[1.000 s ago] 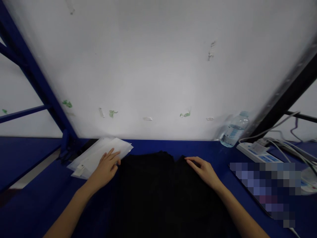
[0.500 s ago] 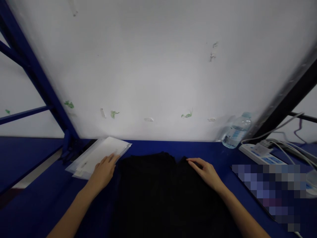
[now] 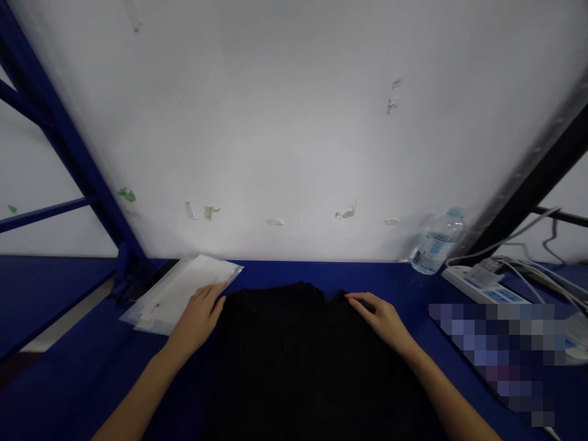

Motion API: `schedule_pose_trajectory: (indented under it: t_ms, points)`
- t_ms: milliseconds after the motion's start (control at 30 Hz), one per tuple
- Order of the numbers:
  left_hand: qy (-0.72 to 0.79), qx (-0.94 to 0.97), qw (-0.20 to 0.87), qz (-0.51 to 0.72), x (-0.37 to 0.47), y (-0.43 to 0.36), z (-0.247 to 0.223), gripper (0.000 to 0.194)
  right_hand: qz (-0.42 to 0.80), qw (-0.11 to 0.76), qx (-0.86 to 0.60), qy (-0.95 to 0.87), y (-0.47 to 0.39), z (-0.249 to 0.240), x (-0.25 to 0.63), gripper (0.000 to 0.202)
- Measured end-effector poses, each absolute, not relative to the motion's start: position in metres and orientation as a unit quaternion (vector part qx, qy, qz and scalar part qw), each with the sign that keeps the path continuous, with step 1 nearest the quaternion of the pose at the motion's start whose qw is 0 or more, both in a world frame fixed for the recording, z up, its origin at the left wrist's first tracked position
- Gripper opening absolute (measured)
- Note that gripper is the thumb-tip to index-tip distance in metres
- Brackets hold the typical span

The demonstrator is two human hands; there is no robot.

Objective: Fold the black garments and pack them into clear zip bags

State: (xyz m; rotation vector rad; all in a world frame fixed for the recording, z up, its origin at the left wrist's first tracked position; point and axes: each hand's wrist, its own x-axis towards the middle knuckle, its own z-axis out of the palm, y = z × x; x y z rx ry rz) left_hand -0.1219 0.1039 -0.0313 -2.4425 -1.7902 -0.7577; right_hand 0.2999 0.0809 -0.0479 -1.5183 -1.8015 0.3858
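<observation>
A black cloth [image 3: 294, 355] lies spread on the blue table [image 3: 92, 355], running out of the bottom of the view. My left hand [image 3: 199, 315] is at its upper left corner, with the thumb beside the cloth edge and the fingers over the right part of some white sheets in clear plastic [image 3: 179, 291]; it holds nothing. On the other side, my right hand [image 3: 379, 315] has thumb and forefinger together at the cloth's upper right corner, pinching its edge.
At the back right stands a water bottle [image 3: 436, 242], slightly tilted in view. A white power strip [image 3: 487, 288] with cables and a pixelated flat object [image 3: 496, 361] lie at the right. Blue frame bars [image 3: 78, 153] rise at the left before a pale wall [image 3: 285, 122].
My left hand has shifted slightly right, its thumb now nearer the cloth's corner. My right hand and the cloth look almost the same.
</observation>
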Motion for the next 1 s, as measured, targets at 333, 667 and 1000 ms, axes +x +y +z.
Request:
schedule_pose_trajectory:
  t_ms: [333,667,1000]
  points:
    - [-0.493,-0.842,-0.098,-0.194,-0.094,0.089,-0.035,0.042,0.150,0.367,-0.590,-0.704,0.080,-0.048,0.301,0.031]
    - [-0.501,-0.840,-0.126,-0.162,-0.093,0.087,-0.034,0.047,0.163,0.371,-0.594,-0.695,0.079,-0.048,0.300,0.031]
    - [-0.500,-0.839,-0.132,-0.169,-0.095,0.090,-0.040,0.047,0.166,0.369,-0.593,-0.696,0.079,-0.047,0.300,0.031]
